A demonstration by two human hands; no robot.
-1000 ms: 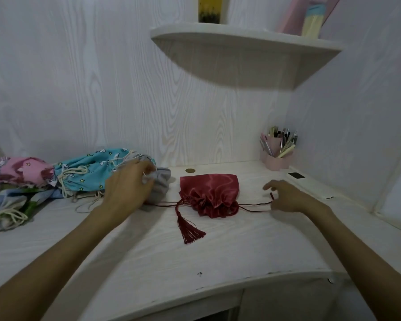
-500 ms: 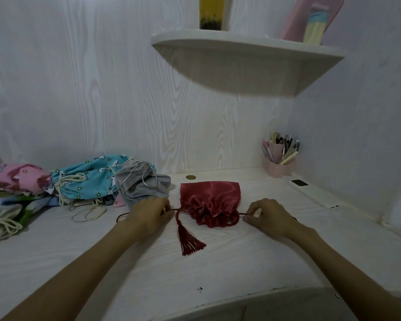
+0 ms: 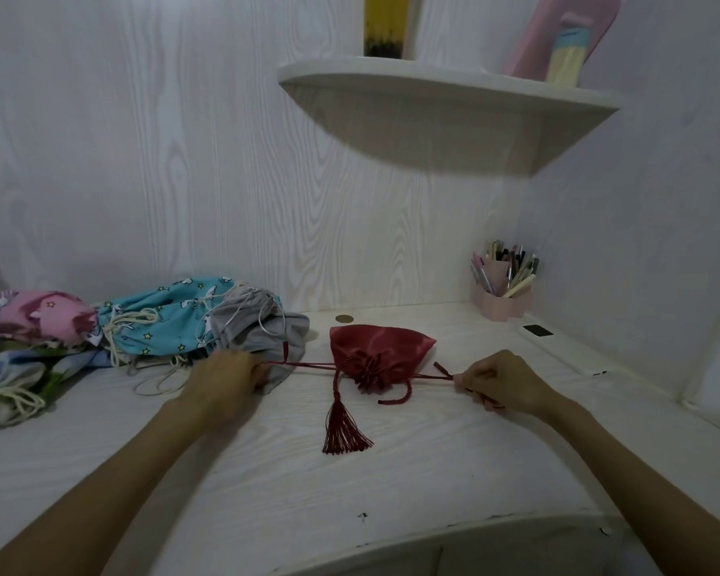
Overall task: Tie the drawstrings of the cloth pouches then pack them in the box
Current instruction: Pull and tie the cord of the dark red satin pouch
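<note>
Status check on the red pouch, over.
Left hand and right hand each pinch a drawstring, pulled taut sideways. Red pouch mouth cinched, not knotted. No box in view.

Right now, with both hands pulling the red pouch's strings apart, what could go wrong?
The red pouch lies loose on the desk, so an uneven pull by the left hand or right hand on the drawstrings could drag it sideways. The tassel trails loose below the gathered mouth and might get caught in the knot. The grey pouch lies right by the left hand, and its cord could snag.
</note>
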